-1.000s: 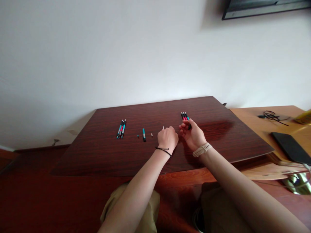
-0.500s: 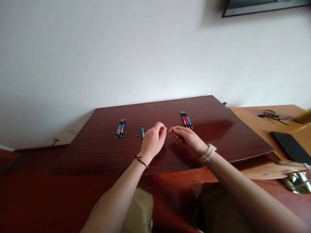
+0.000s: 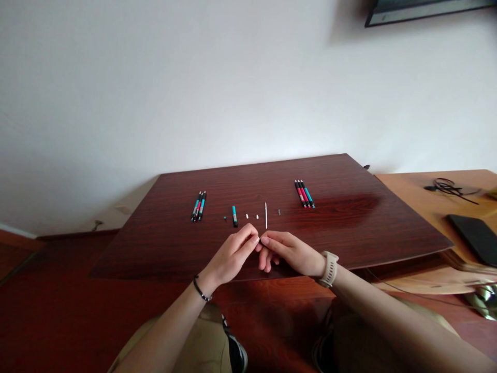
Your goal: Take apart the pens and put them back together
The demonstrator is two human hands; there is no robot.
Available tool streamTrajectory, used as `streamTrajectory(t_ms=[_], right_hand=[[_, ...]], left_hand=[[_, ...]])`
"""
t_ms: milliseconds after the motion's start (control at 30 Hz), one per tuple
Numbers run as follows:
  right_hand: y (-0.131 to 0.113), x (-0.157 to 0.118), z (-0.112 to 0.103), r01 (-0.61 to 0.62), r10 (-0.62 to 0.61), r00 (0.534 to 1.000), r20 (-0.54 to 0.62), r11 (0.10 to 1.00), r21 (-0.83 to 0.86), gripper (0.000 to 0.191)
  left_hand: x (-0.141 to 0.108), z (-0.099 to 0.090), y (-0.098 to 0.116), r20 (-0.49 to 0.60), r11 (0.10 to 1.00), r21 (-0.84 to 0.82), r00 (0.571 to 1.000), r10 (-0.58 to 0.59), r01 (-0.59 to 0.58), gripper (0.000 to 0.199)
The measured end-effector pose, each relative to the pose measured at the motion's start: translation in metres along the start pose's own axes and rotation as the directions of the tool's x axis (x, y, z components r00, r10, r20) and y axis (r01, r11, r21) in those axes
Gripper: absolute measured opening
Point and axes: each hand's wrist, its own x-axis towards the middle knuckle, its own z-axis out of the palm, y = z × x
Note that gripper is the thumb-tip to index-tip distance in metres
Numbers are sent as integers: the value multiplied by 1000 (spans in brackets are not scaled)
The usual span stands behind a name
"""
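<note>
My left hand (image 3: 234, 255) and my right hand (image 3: 289, 253) meet over the table's near part, thumbs and forefingers pinched together. A tiny dark piece seems to be between the fingertips, too small to name. Beyond the hands lie pen parts in a loose row: a tiny teal piece (image 3: 224, 218), a teal and black pen barrel (image 3: 234, 216), two small white pieces (image 3: 247, 216), a thin white pen refill (image 3: 266, 215) and a small grey spring (image 3: 279, 212).
Several pens (image 3: 199, 206) lie grouped at the left on the dark wooden table (image 3: 155, 248), and three more pens (image 3: 305, 194) at the right. A lighter side table (image 3: 411, 191) carries a black cable (image 3: 446, 187) and a flat black device (image 3: 473, 238).
Both hands have come closer to me, and their fingertips now touch. The refill, spring and white pieces, not visible before, now show on the table. The view has shifted slightly.
</note>
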Motion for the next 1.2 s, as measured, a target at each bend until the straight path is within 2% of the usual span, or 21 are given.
streamTrajectory(t_ms=[167,333,433,533,667,733,867,1000,1200], right_hand=[[2,2,2,30,-30,999,-15,999,-21,46],[4,1,4,43,-56,991,-122,993,-107,38],[2,-2,7,50,-94,976,-197,975,-218,34],[-2,-6,8,54,-163,955,-248,917,-395,25],[-4,-9,9,-7,-263,913,-313,755,-655,10],[-4,-9,10,-21,-298,900,-320,702,-712,10],[-3,-7,11,9,-303,894,-331,751,-660,10],[-2,-5,10,10,-277,891,-360,804,-594,10],[-2,-6,11,-17,-267,903,-336,760,-650,10]], left_hand=[[-2,3,-1,-57,999,-32,998,-13,12,38],[3,11,-8,-79,998,-58,996,-33,28,40],[6,15,-13,-142,999,-33,990,-15,11,41],[8,20,-18,-191,1000,-4,981,-17,17,41],[11,28,-22,-248,999,25,968,-31,38,41],[12,31,-22,-278,998,13,959,-55,61,45],[13,30,-18,-308,997,-20,948,-78,75,46],[15,25,-18,-248,999,-31,968,-26,19,36],[19,25,-25,-294,994,16,950,-102,111,52]])
